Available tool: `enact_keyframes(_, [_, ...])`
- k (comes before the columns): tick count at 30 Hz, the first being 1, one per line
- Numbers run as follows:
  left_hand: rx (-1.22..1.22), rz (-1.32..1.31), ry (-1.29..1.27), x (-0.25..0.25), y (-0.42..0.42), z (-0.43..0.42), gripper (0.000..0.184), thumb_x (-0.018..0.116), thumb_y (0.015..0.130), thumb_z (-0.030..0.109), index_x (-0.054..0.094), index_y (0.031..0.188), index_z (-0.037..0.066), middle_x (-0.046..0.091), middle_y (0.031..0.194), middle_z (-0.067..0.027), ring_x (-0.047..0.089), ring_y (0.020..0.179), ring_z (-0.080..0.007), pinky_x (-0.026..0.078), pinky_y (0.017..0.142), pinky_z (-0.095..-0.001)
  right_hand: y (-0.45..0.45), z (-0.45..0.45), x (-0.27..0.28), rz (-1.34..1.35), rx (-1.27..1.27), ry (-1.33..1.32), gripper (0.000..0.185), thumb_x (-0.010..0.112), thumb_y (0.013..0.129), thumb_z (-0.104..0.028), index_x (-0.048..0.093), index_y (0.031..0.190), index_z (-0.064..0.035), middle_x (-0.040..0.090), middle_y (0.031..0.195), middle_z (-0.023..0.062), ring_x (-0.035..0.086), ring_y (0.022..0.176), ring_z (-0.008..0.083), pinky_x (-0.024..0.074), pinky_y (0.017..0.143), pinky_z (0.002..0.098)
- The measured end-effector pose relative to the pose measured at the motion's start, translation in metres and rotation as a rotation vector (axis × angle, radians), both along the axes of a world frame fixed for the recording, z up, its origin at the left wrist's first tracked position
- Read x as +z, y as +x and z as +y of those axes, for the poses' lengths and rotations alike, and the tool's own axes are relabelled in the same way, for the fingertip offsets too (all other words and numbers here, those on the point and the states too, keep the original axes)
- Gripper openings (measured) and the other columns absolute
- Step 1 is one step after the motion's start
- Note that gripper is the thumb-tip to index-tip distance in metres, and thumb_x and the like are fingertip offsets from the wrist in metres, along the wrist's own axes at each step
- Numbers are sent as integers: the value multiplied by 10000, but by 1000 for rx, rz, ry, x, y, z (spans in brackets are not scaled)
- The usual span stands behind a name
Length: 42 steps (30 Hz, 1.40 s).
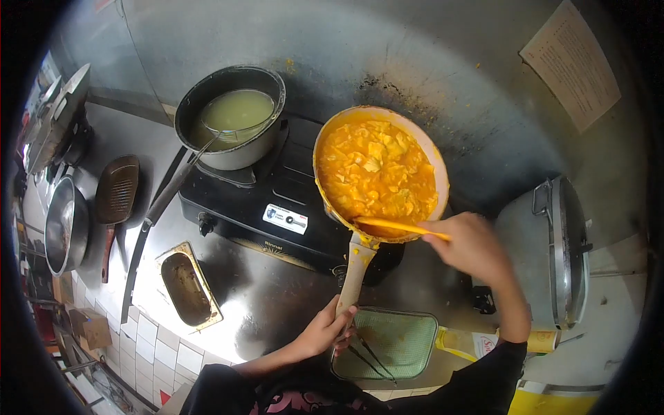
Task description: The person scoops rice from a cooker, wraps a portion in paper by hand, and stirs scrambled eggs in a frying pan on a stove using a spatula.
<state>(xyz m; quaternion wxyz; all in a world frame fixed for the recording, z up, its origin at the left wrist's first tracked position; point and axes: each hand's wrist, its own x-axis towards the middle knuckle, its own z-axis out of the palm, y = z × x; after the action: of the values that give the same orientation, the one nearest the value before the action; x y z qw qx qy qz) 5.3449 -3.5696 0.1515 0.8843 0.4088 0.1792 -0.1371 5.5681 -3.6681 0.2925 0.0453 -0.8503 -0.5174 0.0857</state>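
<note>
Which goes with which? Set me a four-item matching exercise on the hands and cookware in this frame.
Column one:
1. left hand
2. right hand
3. pot
4. pan

Column two:
A. contains pale green liquid
B. grips a yellow utensil
C. contains orange food
D. grips a light handle

Pairs: 1-D, 2-B, 3-A, 4-C

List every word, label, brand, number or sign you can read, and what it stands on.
"Rinnai": front of the black stove.
White sticker on the stove: print too small to read.
Paper sheet on the wall: print too blurred to read.
Label on yellow container: red lettering, too unclear.
</note>
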Motion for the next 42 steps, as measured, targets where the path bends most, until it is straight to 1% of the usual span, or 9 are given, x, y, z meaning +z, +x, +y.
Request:
enact_keyframes(10, [48,-26,-14,-7,-1,-5,248,396,933,286,321,1011,63,408,600,-24,407,382,-102,370,329,-243,-9,56,-84,-341,-59,-81,258,515,830,-176,587,1024,-23,588,630,163,599,573,308,470,536,402])
enact_keyframes(14, [36,-20,17,-4,-1,-3,238,394,933,279,327,1006,62,411,601,-24,403,379,-105,370,330,-244,44,44,-100,-62,-157,113,272,537,840,-196,580,1020,4,610,736,219,609,619,337,454,550,422])
enact_keyframes(16, [29,-21,20,-4,-1,-2,240,395,932,280,328,1003,61,410,600,-23,399,379,-106,372,332,-246,74,31,-117,-34,5,607,290,502,869,-242,605,998,-3,624,722,178,596,527,246,469,516,343])
enact_keyframes(22, [37,-26,6,-6,-2,-4,245,401,931,290,333,1011,67,413,604,-24,394,384,-107,376,338,-250,94,13,-51,549,-542,348,332,527,875,-272,602,1021,16,625,747,43,543,574,101,441,528,249])
enact_keyframes(26, [31,-15,15,-4,-2,-3,243,402,931,290,336,1016,71,409,605,-24,390,386,-108,373,338,-248,88,-8,17,297,-333,331,304,555,856,-241,612,1032,-1,612,728,11,502,571,85,419,510,238])
enact_keyframes(32, [49,-40,6,-7,-1,-4,236,409,929,269,335,1029,69,405,603,-28,390,393,-105,364,341,-242,59,-4,104,307,-201,-171,257,606,801,-222,646,986,-49,620,662,53,488,532,102,400,515,244])
enact_keyframes(35, [44,-19,-1,-3,-1,-3,225,410,929,254,333,1032,69,405,603,-28,390,396,-102,362,344,-240,45,7,85,185,78,-393,205,624,744,-201,663,891,-64,629,715,131,598,615,262,451,584,349])
enact_keyframes(37, [35,5,-2,-3,-1,-3,228,410,929,255,328,1034,70,402,604,-26,389,397,-104,363,346,-242,29,10,48,-68,-9,-417,197,615,749,-202,671,925,-132,634,775,121,603,695,298,460,638,379])
enact_keyframes(42, [31,-12,10,1,0,-1,234,408,929,267,321,1036,77,400,605,-26,408,403,-113,363,343,-247,3,9,-25,-280,-11,-196,144,577,770,-182,637,790,-53,578,618,178,587,604,345,464,577,432])
